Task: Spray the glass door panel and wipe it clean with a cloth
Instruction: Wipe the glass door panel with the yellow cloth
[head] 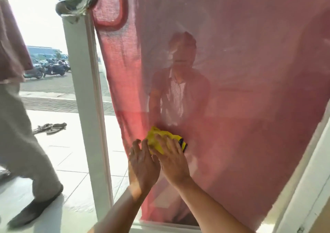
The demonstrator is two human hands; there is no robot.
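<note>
The large glass door panel [232, 72] is filling most of the view, with a sheer pinkish-red curtain [125, 72] hanging behind it and a faint reflection of a person showing on its surface. The white door frame [84, 89] is standing along the panel's left edge, and a curved shiny metal handle [75, 9] is sitting near its top. Left of the frame, another person's leg in grey trousers and a dark shoe [26, 143] is stepping on the pale tiled floor [71, 161], where a pair of dark sandals [50, 128] is lying. Parked motorbikes [51, 68] are showing far off outside.

Both hands are lying flat and spread against the lower part of the glass, side by side and nearly touching. The right hand [173, 157] is pressing a crumpled bright yellow cloth [159, 139] onto the pane with fingers splayed, not clenched. The left hand [142, 163] is resting open just beside it, its fingertips touching the cloth's left edge. A small dark object at the cloth's right edge is too unclear to identify.
</note>
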